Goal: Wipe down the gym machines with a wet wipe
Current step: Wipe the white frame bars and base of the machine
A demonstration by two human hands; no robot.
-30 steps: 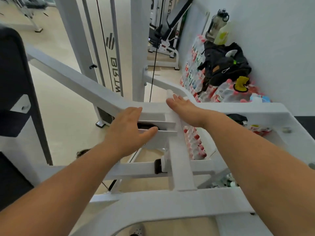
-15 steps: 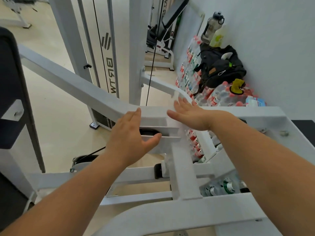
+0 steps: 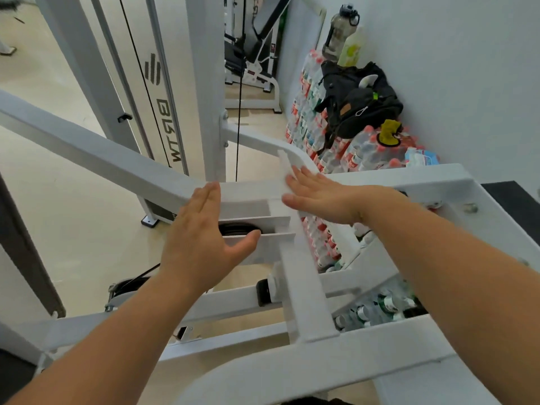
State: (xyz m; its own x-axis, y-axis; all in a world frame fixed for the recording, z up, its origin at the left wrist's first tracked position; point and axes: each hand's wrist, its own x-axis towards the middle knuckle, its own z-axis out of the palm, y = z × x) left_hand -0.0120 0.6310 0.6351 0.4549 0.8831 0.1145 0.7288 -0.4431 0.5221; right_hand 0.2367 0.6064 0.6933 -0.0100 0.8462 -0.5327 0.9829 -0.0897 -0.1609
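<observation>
I noted right hand (image 3: 324,197) flat, pressing wet wipe (image 3: 285,166) onto white frame (image 3: 117,159); left hand (image 3: 201,238) straight-fingered against it

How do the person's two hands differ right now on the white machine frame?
The right hand presses a white wipe onto the frame; the left hand rests on the frame with no wipe showing. The left hand sits nearer the camera, thumb spread wide; the right hand reaches farther. Both are flat, with straight fingers.
</observation>
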